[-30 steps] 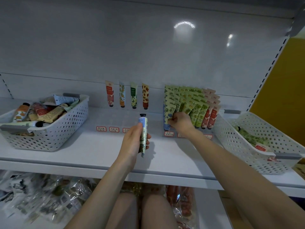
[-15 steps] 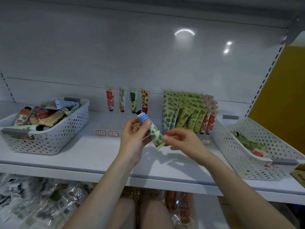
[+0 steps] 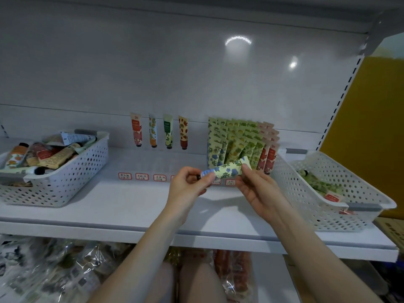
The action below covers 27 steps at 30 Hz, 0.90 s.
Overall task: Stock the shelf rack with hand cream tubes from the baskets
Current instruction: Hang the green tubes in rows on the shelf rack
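- Blue-flowered tube (image 3: 227,170), in the head view, lay nearly level in the air between both hands, above the shelf (image 3: 131,206) and just in front of the rack (image 3: 150,166).
- The left hand (image 3: 188,186) pinched its cap end, and the right hand (image 3: 258,189) pinched the flat crimped end.
- The matching blue row (image 3: 215,149) stood at the left edge of the stocked tubes, close behind the hands.
- By my judgement, the step called for turning the tube cap-down, one hand taking it alone, then sliding it into the front of that row without tipping its neighbours.
- The left basket (image 3: 65,184) and right basket (image 3: 306,193) held more tubes.
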Motion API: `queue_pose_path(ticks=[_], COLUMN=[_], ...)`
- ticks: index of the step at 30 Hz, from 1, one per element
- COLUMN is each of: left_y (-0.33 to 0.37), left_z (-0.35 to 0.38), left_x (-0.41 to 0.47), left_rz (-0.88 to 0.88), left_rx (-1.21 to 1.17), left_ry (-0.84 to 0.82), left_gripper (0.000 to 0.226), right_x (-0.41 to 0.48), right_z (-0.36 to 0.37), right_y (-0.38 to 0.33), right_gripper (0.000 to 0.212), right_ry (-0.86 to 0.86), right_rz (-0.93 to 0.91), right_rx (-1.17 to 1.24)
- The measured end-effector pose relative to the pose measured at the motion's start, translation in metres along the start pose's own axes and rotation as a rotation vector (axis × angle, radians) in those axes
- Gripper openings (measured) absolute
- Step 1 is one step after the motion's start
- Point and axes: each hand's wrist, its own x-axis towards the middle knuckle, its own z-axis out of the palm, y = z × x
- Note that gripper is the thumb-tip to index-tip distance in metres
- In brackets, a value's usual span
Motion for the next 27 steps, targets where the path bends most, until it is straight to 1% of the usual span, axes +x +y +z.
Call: queue_pose_path(ticks=[1,3,6,7,8,9,11,12,13,15,19,22,27], left_y=[-0.006,-0.016,-0.028,-0.032,-0.038,-0.045,-0.057,-0.062,-0.066,-0.071,-0.077,-0.079,-0.082], left_z=[0.003,0.008,0.009,0.007,0.004,0.001,-0.005,-0.007,-0.008,-0.009,-0.012,-0.012,-0.013], left_x=[0.002,0.008,0.015,0.019,0.023,0.027,0.034,0.036,0.037,0.037,0.039,0.04,0.041], left_rz=[0.02,0.073,0.177,0.22,0.261,0.292,0.282,0.246,0.201,0.148,0.183,0.215,0.235], left_rx=[0.052,0.158,0.366,0.511,0.704,0.904,1.228,1.316,1.347,1.319,1.307,1.314,1.313], left_ry=[0.001,0.002,-0.043,-0.064,-0.087,-0.118,-0.203,-0.251,-0.292,-0.335,-0.315,-0.29,-0.262], left_gripper=[0.02,0.021,0.017,0.02,0.03,0.041,0.053,0.051,0.044,0.032,0.031,0.029,0.034], right_x=[0.001,0.003,0.013,0.019,0.025,0.032,0.044,0.049,0.055,0.065,0.075,0.083,0.089], right_z=[0.0,-0.001,-0.002,-0.003,-0.003,-0.004,-0.003,-0.001,0.001,0.006,0.018,0.019,0.02], right_y=[0.002,0.004,-0.003,-0.008,-0.013,-0.018,-0.026,-0.028,-0.028,-0.025,-0.014,-0.006,0.0], right_gripper=[0.008,0.005,0.011,0.01,0.012,0.02,0.032,0.035,0.036,0.035,0.045,0.045,0.043], right_ry=[-0.006,0.001,0.038,0.061,0.094,0.13,0.189,0.218,0.234,0.208,0.133,0.108,0.07], right_rz=[-0.02,-0.084,-0.238,-0.296,-0.361,-0.426,-0.551,-0.59,-0.606,-0.608,-0.609,-0.592,-0.562], right_rx=[-0.006,-0.112,-0.409,-0.537,-0.657,-0.751,-0.898,-0.967,-1.023,-1.097,-1.144,-1.163,-1.221])
